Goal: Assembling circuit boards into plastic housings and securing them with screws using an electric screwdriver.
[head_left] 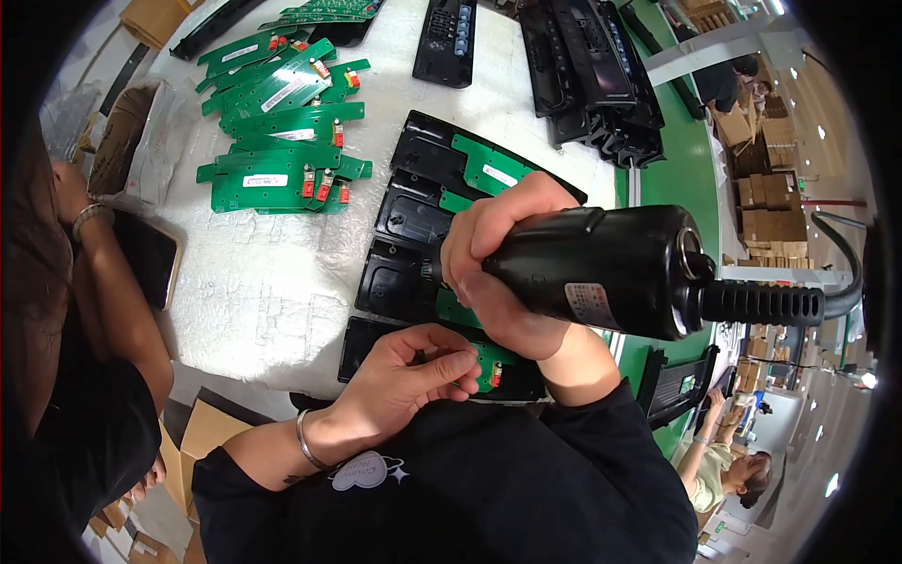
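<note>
Right hand wrapped firmly around a black corded power driver, tool lying crosswise above the row of black housings, nose toward the left. Contact at the nose: cannot tell. Left hand over the near end of the row, thumb and fingertips pressed together; whether something small sits between them, cannot tell.

Housings lie side by side, green boards inside. Tool and right hand hide much of the middle ones; left hand partly covers the nearest. Thick cable runs off the tool's rear to the right.

Beyond the row, upper left: loose pile of green circuit boards, red connectors at their right ends, on white padding. Far side: black panel with blue parts; right of it, heaped black casings. Green surface along the right.

Left edge: co-worker's forearm, beside a dark phone. Open cardboard box below.
</note>
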A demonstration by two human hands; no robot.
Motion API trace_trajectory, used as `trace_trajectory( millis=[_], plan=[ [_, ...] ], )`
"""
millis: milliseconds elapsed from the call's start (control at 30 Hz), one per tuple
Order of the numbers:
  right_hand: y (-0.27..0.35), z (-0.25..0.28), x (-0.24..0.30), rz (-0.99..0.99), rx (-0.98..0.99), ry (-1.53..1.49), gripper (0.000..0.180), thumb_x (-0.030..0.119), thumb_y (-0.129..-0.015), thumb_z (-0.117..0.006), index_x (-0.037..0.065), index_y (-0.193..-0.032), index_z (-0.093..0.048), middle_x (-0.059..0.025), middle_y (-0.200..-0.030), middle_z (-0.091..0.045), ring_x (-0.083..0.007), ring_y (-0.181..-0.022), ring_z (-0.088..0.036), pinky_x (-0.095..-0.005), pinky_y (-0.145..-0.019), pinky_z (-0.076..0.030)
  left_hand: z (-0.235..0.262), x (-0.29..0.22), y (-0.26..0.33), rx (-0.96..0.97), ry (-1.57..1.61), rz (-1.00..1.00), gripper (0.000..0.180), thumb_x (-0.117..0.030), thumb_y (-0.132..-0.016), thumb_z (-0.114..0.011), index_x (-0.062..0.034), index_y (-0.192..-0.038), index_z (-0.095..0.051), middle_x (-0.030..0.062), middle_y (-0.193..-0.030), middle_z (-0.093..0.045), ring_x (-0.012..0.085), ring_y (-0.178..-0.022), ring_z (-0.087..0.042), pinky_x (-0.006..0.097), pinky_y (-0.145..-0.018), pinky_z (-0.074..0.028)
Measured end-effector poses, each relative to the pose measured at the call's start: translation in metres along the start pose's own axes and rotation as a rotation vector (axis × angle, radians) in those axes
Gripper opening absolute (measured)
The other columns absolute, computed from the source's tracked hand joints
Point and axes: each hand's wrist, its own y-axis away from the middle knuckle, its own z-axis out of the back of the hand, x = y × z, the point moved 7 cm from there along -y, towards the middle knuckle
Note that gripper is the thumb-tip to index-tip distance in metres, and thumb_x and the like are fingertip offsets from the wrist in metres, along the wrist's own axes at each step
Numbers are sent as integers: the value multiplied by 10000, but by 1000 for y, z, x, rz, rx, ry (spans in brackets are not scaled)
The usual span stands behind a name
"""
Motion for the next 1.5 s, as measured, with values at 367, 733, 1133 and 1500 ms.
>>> trace_trajectory(
  millis=[367,733,1133,1500],
  plan=[
    [19,43,94,276,-17,-496,255,15,-696,-622,84,-841,-424,-16,-592,-554,-100,-434,-510,-199,-400,-421,2,-9,-8,-61,260,-95,184,-163,-864,-567,-9,-965,-567,73,-854,-611,135,-734,-593,227,-645,-483],
    [42,40,99,351,-51,-412,284,36,-695,-663,102,-827,-420,-12,-555,-557,-102,-430,-531,-201,-430,-474,-1,1,-20,42,302,-93,222,-222,-884,-534,-18,-969,-559,68,-848,-603,133,-731,-575,232,-642,-471],
    [53,46,19,-16,-359,-284,272,98,-712,-571,67,-921,-400,-22,-561,-431,-126,-479,-403,-261,-463,-342,-18,22,-11,76,110,192,334,-194,-952,-368,46,-1182,-399,192,-1109,-533,261,-1032,-551,295,-887,-445],
    [46,40,7,-55,-269,-272,232,56,-709,-561,59,-863,-387,-41,-562,-435,-119,-459,-388,-260,-444,-348,-10,17,-7,83,-28,152,177,-148,-910,-483,9,-983,-520,137,-922,-613,196,-830,-622,259,-721,-505]
  ],
)
